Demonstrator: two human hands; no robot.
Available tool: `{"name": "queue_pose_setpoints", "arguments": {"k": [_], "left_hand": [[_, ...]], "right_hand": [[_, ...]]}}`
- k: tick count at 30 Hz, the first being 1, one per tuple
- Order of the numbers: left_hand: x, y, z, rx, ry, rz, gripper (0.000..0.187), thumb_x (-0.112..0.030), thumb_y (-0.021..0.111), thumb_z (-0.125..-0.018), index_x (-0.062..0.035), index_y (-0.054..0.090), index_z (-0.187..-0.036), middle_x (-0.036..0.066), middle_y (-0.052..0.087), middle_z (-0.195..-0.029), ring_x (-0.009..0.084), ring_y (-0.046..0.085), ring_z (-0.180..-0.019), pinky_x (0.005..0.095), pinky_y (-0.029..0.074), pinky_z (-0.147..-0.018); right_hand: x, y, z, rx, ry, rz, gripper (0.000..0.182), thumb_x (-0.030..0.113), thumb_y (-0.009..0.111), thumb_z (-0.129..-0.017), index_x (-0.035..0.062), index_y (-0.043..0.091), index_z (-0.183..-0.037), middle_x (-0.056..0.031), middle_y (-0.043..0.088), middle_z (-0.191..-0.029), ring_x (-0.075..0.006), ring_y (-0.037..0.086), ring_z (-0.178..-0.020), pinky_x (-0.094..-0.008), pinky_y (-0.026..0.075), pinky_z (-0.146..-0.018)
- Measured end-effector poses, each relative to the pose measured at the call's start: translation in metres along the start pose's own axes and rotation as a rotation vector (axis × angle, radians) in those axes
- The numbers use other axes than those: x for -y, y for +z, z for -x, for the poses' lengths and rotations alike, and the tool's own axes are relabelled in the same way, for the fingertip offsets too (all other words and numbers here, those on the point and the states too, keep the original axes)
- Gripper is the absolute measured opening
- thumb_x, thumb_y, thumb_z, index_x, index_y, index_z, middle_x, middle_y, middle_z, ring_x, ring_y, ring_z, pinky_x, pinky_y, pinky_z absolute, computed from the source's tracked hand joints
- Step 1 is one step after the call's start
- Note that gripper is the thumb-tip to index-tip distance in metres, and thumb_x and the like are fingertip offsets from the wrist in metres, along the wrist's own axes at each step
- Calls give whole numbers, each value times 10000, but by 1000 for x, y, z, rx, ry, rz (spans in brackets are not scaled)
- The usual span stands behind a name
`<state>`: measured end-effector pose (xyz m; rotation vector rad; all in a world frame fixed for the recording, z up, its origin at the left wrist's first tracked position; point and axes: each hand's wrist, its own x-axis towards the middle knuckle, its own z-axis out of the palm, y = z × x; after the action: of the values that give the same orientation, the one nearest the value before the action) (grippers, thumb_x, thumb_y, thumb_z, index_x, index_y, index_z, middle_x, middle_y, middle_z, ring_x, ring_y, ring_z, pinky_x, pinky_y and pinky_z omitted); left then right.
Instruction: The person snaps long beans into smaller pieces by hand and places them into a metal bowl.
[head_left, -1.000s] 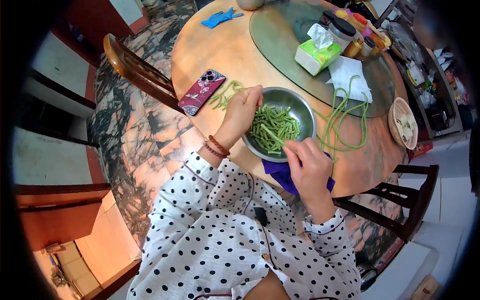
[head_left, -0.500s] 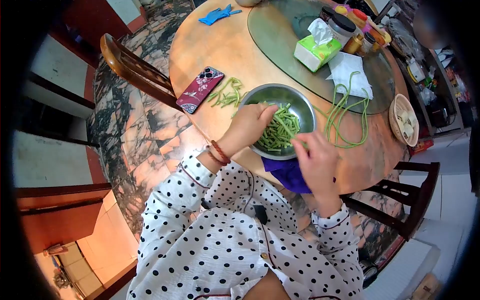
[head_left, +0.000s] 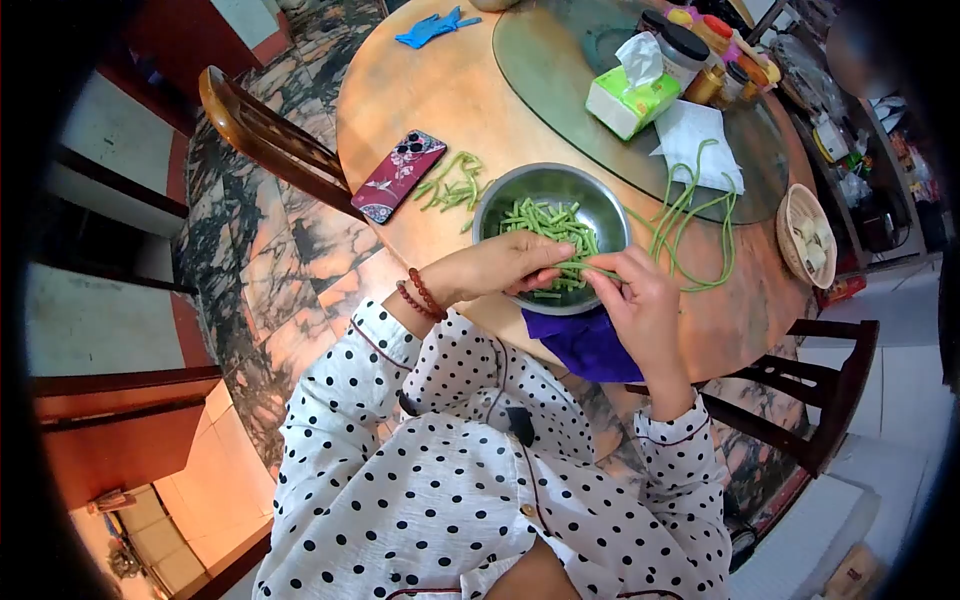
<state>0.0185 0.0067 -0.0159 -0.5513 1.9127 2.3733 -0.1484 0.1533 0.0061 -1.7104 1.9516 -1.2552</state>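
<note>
A metal bowl [head_left: 608, 195] on the round table holds many short cut pieces of green bean [head_left: 545, 218]. Over its near edge, my left hand [head_left: 515, 265] pinches a length of green bean [head_left: 580, 266]. The other end of that length is between the fingers of my right hand [head_left: 637, 290], at the bowl's lower right rim. Long whole beans [head_left: 680, 230] lie to the right of the bowl. Thin bean scraps [head_left: 455, 185] are on its left, beside a phone [head_left: 400, 177].
A glass turntable [head_left: 545, 75] bears a tissue box [head_left: 630, 103], white paper [head_left: 700, 145] and jars [head_left: 682, 55]. A basket [head_left: 806, 238] stands at the right edge, a blue glove [head_left: 437, 28] at the back. Purple cloth [head_left: 580, 343] hangs below the bowl. Chairs [head_left: 270, 135] flank the table.
My left hand has moved down from over the bowl's middle to its near side. My right hand has come up slightly, and the hands are now close together on one bean length.
</note>
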Motion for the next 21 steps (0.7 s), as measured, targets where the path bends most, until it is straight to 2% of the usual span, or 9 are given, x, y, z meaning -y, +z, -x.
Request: {"name": "queue_pose_setpoints", "arguments": {"k": [4,7,8,9,11,16,19,20,21], "left_hand": [[4,7,-10,-454,81,88,469,-403,479,-1021,-127,433,-644,-65,369,-619,57,285,-544,230,248,-494],[12,10,-24,-749,299,-227,473,-401,479,-1021,-115,442,-646,-55,385,-627,66,319,-569,238,277,-521],[7,6,-26,-777,211,-46,479,-401,469,-1025,-99,454,-653,-43,401,-630,71,359,-592,244,304,-549],[1,4,-25,-741,234,-85,483,-403,463,-1027,-95,457,-655,-40,409,-631,71,363,-585,241,303,-541],[-7,-1,-16,-661,273,-165,491,-408,452,-1031,-87,464,-659,-35,425,-632,70,372,-571,234,301,-525],[-12,9,0,-183,-44,-51,512,-473,429,-1030,-116,471,-666,-52,414,-602,43,326,-511,222,249,-463],[-14,14,5,-146,-62,51,516,-473,438,-1025,-125,458,-645,-61,392,-592,46,293,-507,219,229,-461],[-18,19,5,-244,-81,119,521,-469,433,-1026,-143,427,-620,-74,352,-581,44,251,-513,215,200,-465],[-17,19,3,-295,-66,146,522,-453,445,-1026,-122,442,-622,-69,367,-579,50,272,-512,222,218,-466]], "right_hand": [[6,6,8,-74,-86,138,106,117,737,-814,60,675,-877,-76,590,-768,-245,602,-602,-352,465,-529],[30,13,22,-48,-260,285,145,114,737,-789,104,664,-915,-59,567,-773,-253,605,-644,-351,477,-559],[37,15,27,-42,-295,254,151,110,737,-785,106,662,-916,-54,563,-772,-249,608,-650,-346,480,-565],[41,16,29,-37,-332,223,157,105,737,-780,108,660,-917,-50,559,-772,-245,611,-656,-340,484,-572],[42,12,25,-53,-234,188,121,105,734,-793,92,676,-897,-59,572,-758,-257,612,-656,-348,479,-565],[11,-3,3,-47,-49,67,77,100,726,-826,63,691,-883,-79,595,-749,-250,603,-598,-340,462,-528],[5,0,1,-52,-17,12,91,99,726,-829,47,676,-884,-84,591,-748,-232,596,-577,-330,453,-516],[4,2,3,-75,-3,-10,97,106,730,-828,48,672,-879,-84,589,-745,-237,599,-584,-333,455,-518],[4,4,5,-98,10,-31,103,112,733,-826,49,668,-875,-85,587,-743,-243,602,-590,-336,458,-520]]}}
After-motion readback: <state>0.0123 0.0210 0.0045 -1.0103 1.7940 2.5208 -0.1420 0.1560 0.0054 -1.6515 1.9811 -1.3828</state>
